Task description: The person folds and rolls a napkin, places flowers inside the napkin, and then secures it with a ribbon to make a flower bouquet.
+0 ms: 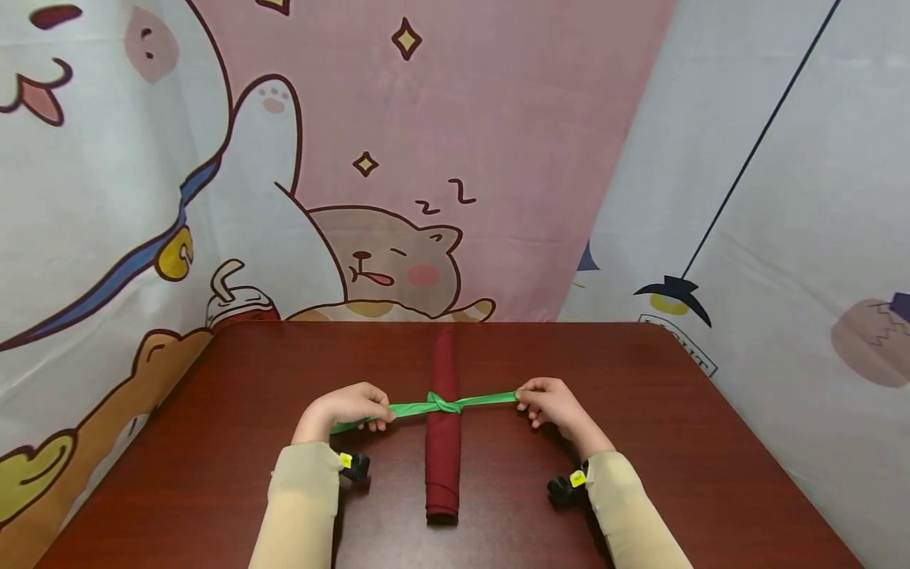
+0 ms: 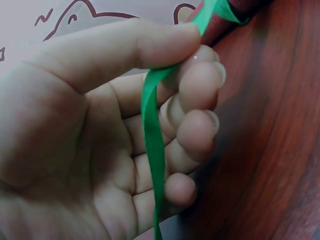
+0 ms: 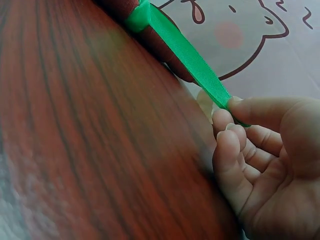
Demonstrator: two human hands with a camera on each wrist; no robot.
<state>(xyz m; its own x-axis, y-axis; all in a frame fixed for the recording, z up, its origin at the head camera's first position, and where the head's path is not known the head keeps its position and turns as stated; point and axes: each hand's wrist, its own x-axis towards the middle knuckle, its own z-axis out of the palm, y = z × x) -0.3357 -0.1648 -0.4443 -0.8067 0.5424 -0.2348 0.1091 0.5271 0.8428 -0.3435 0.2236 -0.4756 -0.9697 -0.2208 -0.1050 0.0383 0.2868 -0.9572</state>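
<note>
A dark red rolled cloth [image 1: 444,458] lies lengthwise on the table, its near end facing me. Around its middle runs a green ribbon [image 1: 486,399], crossed in a knot on top of the roll. My left hand [image 1: 353,405] pinches one end of the ribbon between thumb and index finger, and in the left wrist view a loose tail hangs down across the palm. On the other side my right hand [image 1: 550,405] pinches the opposite end near its tip. Both ribbon ends stretch out sideways from the knot, looking taut.
The reddish-brown wooden table [image 1: 569,356] carries the roll. Behind it hangs a cartoon-printed cloth backdrop [image 1: 498,158]. Small black wrist cameras [image 1: 355,466] with yellow tags sit at both sleeve cuffs.
</note>
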